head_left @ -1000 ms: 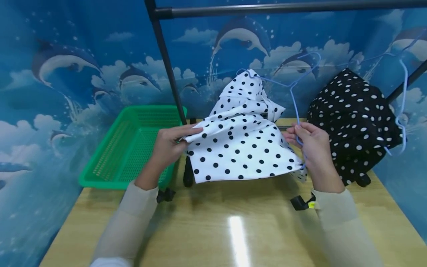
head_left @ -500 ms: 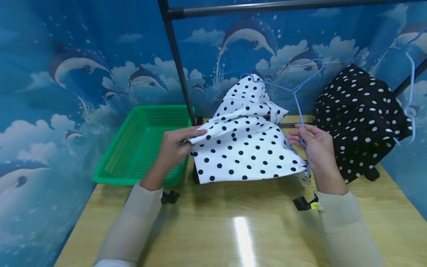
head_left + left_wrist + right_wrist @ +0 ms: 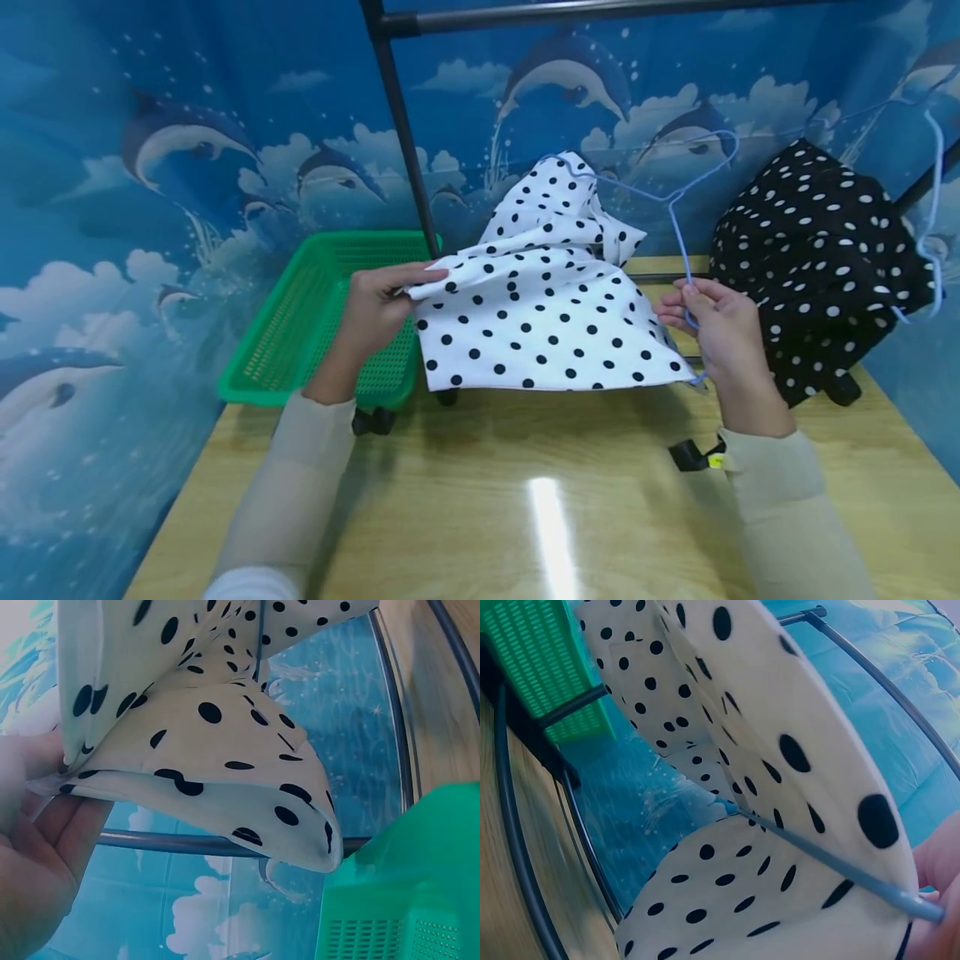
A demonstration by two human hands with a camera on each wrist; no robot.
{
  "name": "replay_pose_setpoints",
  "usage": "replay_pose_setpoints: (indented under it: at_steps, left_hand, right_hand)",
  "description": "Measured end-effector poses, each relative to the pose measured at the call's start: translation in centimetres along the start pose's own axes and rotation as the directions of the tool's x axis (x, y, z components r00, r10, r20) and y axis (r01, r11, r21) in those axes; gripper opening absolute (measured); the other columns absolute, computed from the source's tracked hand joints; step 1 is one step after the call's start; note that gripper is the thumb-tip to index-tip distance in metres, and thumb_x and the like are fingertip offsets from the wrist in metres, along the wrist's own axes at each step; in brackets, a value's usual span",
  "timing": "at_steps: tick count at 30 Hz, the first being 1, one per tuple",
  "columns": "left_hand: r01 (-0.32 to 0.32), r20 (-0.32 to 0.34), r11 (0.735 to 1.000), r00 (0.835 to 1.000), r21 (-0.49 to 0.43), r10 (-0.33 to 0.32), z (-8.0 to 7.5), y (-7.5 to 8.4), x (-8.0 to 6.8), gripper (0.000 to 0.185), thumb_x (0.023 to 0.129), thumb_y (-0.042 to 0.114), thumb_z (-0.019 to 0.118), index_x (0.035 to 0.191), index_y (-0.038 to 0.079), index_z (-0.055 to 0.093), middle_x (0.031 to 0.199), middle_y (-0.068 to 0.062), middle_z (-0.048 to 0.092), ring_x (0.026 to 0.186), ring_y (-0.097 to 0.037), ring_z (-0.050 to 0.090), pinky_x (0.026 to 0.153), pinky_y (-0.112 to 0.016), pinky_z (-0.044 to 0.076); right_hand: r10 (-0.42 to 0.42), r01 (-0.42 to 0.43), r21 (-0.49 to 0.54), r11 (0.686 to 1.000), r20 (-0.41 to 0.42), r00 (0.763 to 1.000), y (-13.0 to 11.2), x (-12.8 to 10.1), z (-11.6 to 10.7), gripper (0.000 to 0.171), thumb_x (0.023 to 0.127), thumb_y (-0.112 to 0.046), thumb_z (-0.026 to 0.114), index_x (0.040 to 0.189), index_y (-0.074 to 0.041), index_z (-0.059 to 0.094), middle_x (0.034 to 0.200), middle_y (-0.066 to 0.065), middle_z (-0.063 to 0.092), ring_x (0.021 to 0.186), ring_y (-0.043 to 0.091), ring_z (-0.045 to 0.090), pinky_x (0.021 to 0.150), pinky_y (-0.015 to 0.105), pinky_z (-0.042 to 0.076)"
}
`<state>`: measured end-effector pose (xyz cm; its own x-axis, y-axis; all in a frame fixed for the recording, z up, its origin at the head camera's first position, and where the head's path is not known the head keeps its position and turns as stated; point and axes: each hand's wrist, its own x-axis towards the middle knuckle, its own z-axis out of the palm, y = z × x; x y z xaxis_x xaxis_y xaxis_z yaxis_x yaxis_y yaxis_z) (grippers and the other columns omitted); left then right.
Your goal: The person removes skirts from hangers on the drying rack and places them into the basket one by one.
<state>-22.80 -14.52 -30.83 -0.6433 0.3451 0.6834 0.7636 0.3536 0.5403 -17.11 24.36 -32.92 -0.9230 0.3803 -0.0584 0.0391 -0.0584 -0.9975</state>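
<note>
Light wooden table (image 3: 525, 517), glossy top with a bright glare streak near the middle. Green plastic basket (image 3: 315, 317) sits on the far left part, partly overhanging the left edge. Black metal rack (image 3: 397, 125) stands on the table on dark feet: one foot just beside the basket's near corner, one at far right. Rack's low bar runs along the back of the tabletop. Small black clip with a yellow tag (image 3: 693, 457) sits at the right sleeve; contact with the top unclear.
</note>
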Motion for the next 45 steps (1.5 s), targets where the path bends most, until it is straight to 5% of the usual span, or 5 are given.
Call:
replay_pose_setpoints:
  at_steps: [5,11,18,24,45]
  left_hand:
    - [0.007,0.035,1.000,0.999,0.013,-0.008,0.0,0.2,-0.6,0.045,0.081,-0.026,0.048,0.102,0.003,0.076,0.110,-0.016,0.070,0.102,-0.028,0.068,0.043,-0.025,0.018]
    - [-0.042,0.034,0.999,0.999,0.012,0.042,0.6,0.8,-1.3,0.047,0.077,-0.027,0.049,0.101,0.002,0.076,0.109,-0.016,0.070,0.103,-0.028,0.068,0.043,-0.023,0.018]
    - [-0.109,0.072,0.994,0.991,-0.009,0.109,1.6,1.7,-2.3,0.050,0.072,-0.029,0.047,0.101,0.000,0.076,0.107,-0.016,0.071,0.101,-0.029,0.069,0.043,-0.018,0.019]
    - [-0.125,0.067,0.991,0.989,-0.048,0.128,2.4,2.5,-2.7,0.051,0.070,-0.029,0.047,0.101,0.001,0.075,0.107,-0.015,0.071,0.102,-0.028,0.068,0.042,-0.017,0.023]
    - [-0.049,-0.022,0.999,0.999,-0.010,0.048,0.6,1.0,-2.3,0.056,0.072,-0.034,0.043,0.101,0.002,0.076,0.111,-0.017,0.069,0.102,-0.028,0.068,0.043,-0.022,0.019]
  right_hand:
    - [-0.015,0.015,0.011,1.000,0.009,1.000,0.6,-0.1,0.3,0.022,0.102,-0.022,0.046,0.111,-0.004,0.056,0.083,-0.002,0.067,0.075,0.008,0.070,0.075,0.021,0.055]
    - [-0.017,0.018,0.044,0.999,-0.022,1.000,1.2,0.1,0.8,0.022,0.102,-0.022,0.046,0.110,-0.004,0.057,0.083,-0.001,0.066,0.077,0.010,0.070,0.075,0.021,0.055]
    - [-0.005,0.008,0.069,0.998,-0.045,0.999,1.4,0.6,1.6,0.038,0.102,-0.020,0.046,0.131,0.004,0.052,0.083,0.002,0.068,0.076,0.010,0.070,0.075,0.022,0.055]
    - [-0.019,0.023,0.071,0.997,-0.047,0.999,1.2,0.9,2.2,0.031,0.102,-0.020,0.046,0.124,0.000,0.057,0.085,0.004,0.068,0.075,0.011,0.070,0.075,0.023,0.056]
    - [-0.028,0.028,-0.029,0.999,0.022,0.999,0.9,0.9,1.7,0.023,0.103,-0.018,0.045,0.115,-0.007,0.060,0.084,0.001,0.064,0.072,0.009,0.069,0.072,0.022,0.056]
